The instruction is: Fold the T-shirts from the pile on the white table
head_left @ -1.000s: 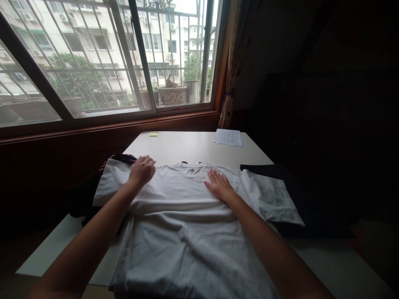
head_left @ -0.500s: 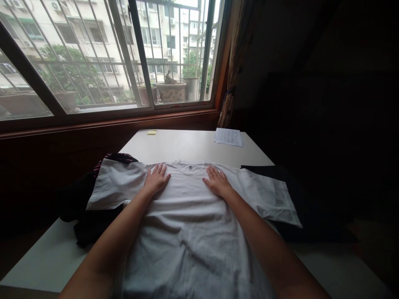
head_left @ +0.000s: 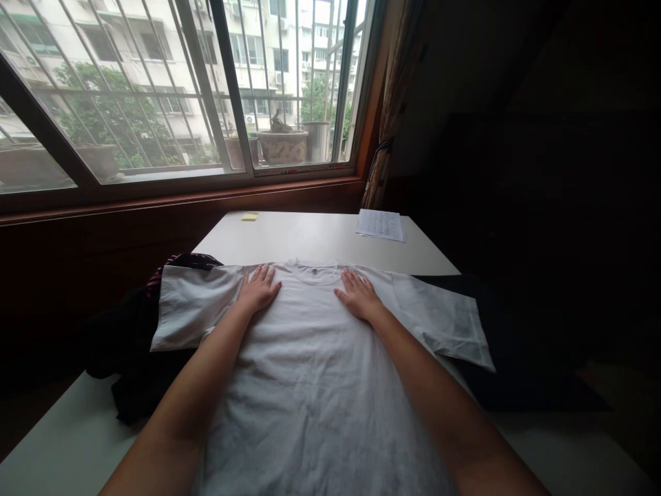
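The left hand (head_left: 258, 291) and the right hand (head_left: 358, 295) are noted laid open, palms down and gripping nothing, on either side of the collar of the white shirt (head_left: 310, 351), which is found spread across the table (head_left: 304, 238), its sleeves laid over dark clothes (head_left: 149, 379) on the left and dark cloth (head_left: 509, 344) on the right. A smoothing step is judged to be in hand; for the next move, light, even pressure is called for, so that the creased lower front can be flattened without the shoulders being dragged
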`<state>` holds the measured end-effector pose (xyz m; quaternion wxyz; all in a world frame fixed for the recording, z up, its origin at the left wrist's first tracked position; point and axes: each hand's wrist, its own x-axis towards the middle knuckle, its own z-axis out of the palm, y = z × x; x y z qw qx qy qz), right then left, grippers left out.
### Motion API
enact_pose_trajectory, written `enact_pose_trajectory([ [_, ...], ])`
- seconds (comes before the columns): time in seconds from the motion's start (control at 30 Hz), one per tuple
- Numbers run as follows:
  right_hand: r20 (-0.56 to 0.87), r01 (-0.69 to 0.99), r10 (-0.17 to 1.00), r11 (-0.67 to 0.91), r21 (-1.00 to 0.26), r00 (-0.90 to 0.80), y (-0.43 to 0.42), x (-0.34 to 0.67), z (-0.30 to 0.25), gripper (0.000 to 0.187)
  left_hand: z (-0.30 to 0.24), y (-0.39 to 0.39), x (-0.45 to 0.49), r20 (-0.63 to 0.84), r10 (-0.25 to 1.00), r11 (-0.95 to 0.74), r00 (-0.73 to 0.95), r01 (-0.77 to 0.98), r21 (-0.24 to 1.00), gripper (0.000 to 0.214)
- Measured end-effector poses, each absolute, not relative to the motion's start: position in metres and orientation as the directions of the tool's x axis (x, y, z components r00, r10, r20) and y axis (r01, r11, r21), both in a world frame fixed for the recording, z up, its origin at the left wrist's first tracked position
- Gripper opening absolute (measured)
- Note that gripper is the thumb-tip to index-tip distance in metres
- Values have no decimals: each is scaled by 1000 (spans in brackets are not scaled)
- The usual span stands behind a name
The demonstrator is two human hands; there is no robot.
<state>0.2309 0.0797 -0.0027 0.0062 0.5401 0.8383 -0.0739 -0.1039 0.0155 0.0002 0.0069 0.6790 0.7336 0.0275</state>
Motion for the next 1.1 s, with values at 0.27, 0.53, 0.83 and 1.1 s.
enact_pose_trajectory([
  [0.27,-64,898,901,419,-134,-429,78,233,-3,78,14,16,-115,7,1000,-16,15,993,116,70],
  [0.53,123,897,906,420,-139,-405,61,228,8,63,22,-79,-75,145,934,-341,327,936,87,51],
  [0.83,143,813,821,569,-128,-552,-58,279,-4,65,4,-200,-70,143,973,-187,180,982,32,59],
  [1.1,159,780,786,616,-111,-598,-114,343,-13,63,3,-234,-43,96,989,-112,109,993,23,64],
])
